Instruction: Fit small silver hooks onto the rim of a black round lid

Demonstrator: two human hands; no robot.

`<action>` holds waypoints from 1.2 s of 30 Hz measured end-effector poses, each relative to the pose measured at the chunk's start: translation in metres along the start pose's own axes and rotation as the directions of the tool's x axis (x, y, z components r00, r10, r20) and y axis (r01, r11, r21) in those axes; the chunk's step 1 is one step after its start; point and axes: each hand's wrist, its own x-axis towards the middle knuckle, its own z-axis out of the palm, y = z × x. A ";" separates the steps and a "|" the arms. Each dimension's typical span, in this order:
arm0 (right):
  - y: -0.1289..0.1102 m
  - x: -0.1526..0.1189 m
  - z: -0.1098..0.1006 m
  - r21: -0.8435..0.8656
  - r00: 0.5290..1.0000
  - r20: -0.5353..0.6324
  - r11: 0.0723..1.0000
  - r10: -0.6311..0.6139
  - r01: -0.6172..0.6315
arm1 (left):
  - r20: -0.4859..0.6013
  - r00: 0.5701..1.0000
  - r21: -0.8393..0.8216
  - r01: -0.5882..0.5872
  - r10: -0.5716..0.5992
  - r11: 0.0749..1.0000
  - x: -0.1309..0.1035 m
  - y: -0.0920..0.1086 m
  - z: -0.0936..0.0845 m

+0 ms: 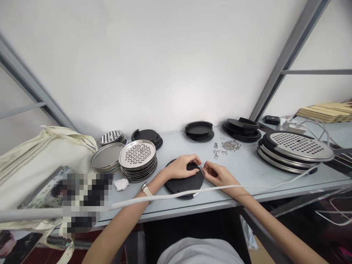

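Observation:
A round black disc (184,186) lies near the table's front edge, with a thin metal wire loop (202,183) along its right side. My left hand (184,167) rests over the disc's upper part, its thumb and fingers closing on the wire at the disc's upper right edge. My right hand (218,174) is just right of the disc, fingertips pinched on the same wire. The fingertips of both hands nearly meet. Small metal clips (231,145) lie in a loose pile behind my right hand.
Stacked perforated metal discs (138,154) and plain discs (107,157) stand at left. Black discs (199,130) sit along the wall. Large grater discs (299,146) are at right. A white cable (176,196) crosses before my forearms. A cream bag (66,146) is far left.

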 end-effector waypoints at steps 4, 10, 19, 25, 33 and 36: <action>-0.002 0.000 -0.001 -0.002 1.000 0.002 1.000 -0.003 0.003 | -0.013 1.000 0.018 0.003 -0.002 1.000 0.000 -0.002 0.002; -0.001 0.000 -0.001 0.030 1.000 0.022 1.000 -0.005 0.004 | -0.027 1.000 -0.021 -0.014 0.014 1.000 0.000 -0.003 0.003; 0.000 -0.002 -0.003 0.008 1.000 0.025 1.000 -0.016 0.016 | 0.012 1.000 -0.037 -0.010 0.010 0.999 0.001 0.000 0.002; -0.002 -0.002 -0.004 -0.037 0.999 0.030 0.998 -0.043 0.044 | -0.013 0.999 0.019 -0.030 0.030 0.999 0.000 -0.001 0.001; -0.001 -0.001 -0.004 -0.074 0.998 0.036 0.996 -0.042 0.044 | -0.007 0.999 0.007 -0.043 0.043 0.999 0.000 -0.001 0.001; -0.001 0.000 -0.003 -0.070 0.998 0.037 0.996 -0.047 0.049 | -0.002 0.999 -0.018 -0.039 0.039 0.999 0.000 -0.002 0.002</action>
